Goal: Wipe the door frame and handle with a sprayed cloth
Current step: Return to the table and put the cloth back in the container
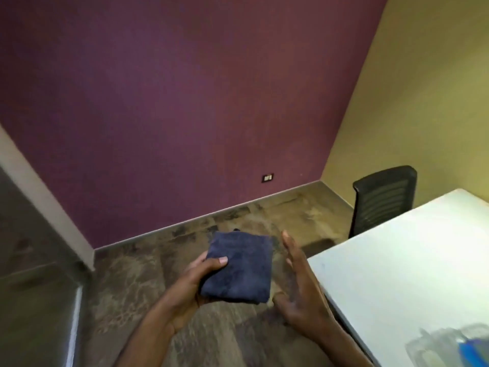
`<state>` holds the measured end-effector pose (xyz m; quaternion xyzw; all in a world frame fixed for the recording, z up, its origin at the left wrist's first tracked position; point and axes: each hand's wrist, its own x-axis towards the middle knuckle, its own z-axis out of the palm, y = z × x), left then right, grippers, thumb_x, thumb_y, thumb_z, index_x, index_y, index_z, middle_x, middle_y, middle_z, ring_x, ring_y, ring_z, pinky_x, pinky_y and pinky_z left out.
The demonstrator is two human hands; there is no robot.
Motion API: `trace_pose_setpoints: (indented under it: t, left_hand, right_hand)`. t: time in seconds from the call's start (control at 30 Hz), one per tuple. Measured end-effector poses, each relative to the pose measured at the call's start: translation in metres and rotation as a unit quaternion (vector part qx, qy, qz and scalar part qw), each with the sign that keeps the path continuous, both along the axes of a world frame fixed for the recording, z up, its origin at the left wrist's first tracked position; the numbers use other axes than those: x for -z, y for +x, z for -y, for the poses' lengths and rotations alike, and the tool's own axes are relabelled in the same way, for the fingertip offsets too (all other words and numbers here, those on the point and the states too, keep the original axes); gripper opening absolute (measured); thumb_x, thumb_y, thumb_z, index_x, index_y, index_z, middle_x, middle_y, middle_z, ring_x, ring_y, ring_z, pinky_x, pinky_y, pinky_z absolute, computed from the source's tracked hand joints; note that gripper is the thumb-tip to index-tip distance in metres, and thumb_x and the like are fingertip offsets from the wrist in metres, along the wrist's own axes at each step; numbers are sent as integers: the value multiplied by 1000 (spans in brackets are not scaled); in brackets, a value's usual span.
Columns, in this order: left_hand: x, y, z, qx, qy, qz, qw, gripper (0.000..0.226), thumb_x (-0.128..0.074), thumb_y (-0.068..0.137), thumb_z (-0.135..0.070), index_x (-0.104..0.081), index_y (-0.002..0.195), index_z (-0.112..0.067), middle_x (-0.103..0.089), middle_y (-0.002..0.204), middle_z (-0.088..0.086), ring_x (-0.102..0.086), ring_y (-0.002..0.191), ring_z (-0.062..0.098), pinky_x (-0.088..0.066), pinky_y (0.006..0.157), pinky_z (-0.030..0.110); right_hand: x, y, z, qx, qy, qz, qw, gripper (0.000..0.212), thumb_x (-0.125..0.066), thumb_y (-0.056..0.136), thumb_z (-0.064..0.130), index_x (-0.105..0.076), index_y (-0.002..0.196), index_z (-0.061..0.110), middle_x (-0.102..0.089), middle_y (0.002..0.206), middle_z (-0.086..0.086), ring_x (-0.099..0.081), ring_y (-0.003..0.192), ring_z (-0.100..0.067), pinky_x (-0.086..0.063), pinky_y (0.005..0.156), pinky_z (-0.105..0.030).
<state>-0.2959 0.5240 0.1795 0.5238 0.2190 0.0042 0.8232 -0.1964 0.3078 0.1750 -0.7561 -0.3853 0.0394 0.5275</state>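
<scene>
A folded dark blue cloth (239,268) lies flat in my left hand (194,283), with the thumb pressed on top of it. Just to the right of the cloth, my right hand (301,282) is held edge-on with fingers straight and apart, holding nothing. A pale door frame (45,197) runs diagonally along the left side, with a grey door surface (29,274) and a bright metal strip (74,329) below it. No handle shows clearly. A blurred clear bottle with a blue part (449,345) stands on the table at the lower right.
A white table (412,260) fills the right side, its near corner close to my right hand. A black mesh chair (383,200) stands behind it by the yellow wall. A purple wall with a socket (267,178) faces me over a mottled brown floor.
</scene>
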Motion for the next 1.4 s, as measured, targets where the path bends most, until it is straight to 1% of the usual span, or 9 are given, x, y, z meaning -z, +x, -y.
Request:
trace_pose_setpoints:
  t: [0.13, 0.23, 0.33, 0.43, 0.57, 0.73, 0.93, 1.23, 1.4]
  left_hand:
    - [0, 59, 66, 62, -3, 5, 998, 63, -82, 67, -36, -69, 128, -26, -75, 125, 8, -72, 114, 26, -64, 87, 46]
    - [-3, 94, 118, 107, 10, 2, 994, 68, -83, 68, -35, -65, 133, -21, -73, 127, 12, -69, 118, 32, -47, 107, 63]
    - [-5, 125, 168, 145, 38, -7, 989, 58, -83, 76, -26, -66, 131, -22, -77, 121, 7, -73, 112, 28, -54, 101, 56]
    - [-4, 149, 216, 185, 47, -8, 982, 38, -70, 89, -19, -67, 127, -22, -79, 116, 6, -75, 105, 24, -64, 79, 38]
    - [4, 181, 270, 236, 48, -27, 970, 33, -65, 95, -11, -67, 128, -15, -78, 118, 11, -73, 110, 30, -59, 92, 44]
    - [30, 225, 324, 342, 55, -40, 937, 52, -79, 79, -24, -65, 129, -20, -74, 125, 10, -70, 115, 33, -59, 95, 51]
    - [53, 265, 382, 475, 104, -45, 872, 61, -86, 69, -43, -67, 125, -29, -77, 118, -1, -75, 106, 22, -63, 84, 41]
    - [91, 325, 456, 594, 204, -58, 776, 53, -84, 84, -30, -59, 130, -26, -74, 119, -1, -72, 104, 14, -60, 62, 21]
    - [117, 339, 487, 611, 235, -45, 755, 50, -86, 83, -29, -57, 123, -23, -72, 105, -6, -71, 93, 10, -59, 55, 18]
  right_hand:
    - [-4, 23, 72, 97, 175, -457, 867, 62, -76, 76, 33, -51, 132, 37, -54, 146, -11, -58, 124, -18, -48, 93, -36]
    - [5, 42, 119, 102, 217, -571, 785, 57, -56, 84, 59, -56, 131, 27, -64, 133, -21, -60, 120, -42, -42, 103, -60]
    - [14, 61, 159, 146, 228, -566, 778, 50, -50, 92, 58, -64, 126, 24, -70, 123, -19, -66, 113, -43, -47, 99, -62]
    - [18, 74, 198, 180, 215, -546, 789, 39, -46, 104, 38, -68, 113, 7, -69, 117, -20, -75, 91, -24, -60, 81, -41]
    - [18, 78, 250, 203, 227, -485, 820, 104, -81, 64, 63, -49, 140, -1, -59, 139, -20, -65, 115, -33, -49, 102, -46]
    - [29, 77, 308, 295, 248, -450, 805, 61, -74, 78, 47, -63, 126, 11, -72, 123, -12, -72, 107, -27, -61, 79, -35]
    - [38, 69, 356, 420, 261, -425, 758, 30, -62, 96, 33, -65, 122, 17, -72, 122, -10, -68, 112, -30, -57, 95, -45]
    - [84, 79, 393, 560, 274, -425, 656, 32, -68, 93, 29, -69, 118, 8, -77, 110, -11, -74, 99, -27, -59, 67, -27]
    - [112, 90, 407, 614, 260, -418, 617, 27, -69, 91, 28, -72, 111, 9, -78, 104, -9, -75, 95, -24, -59, 73, -32]
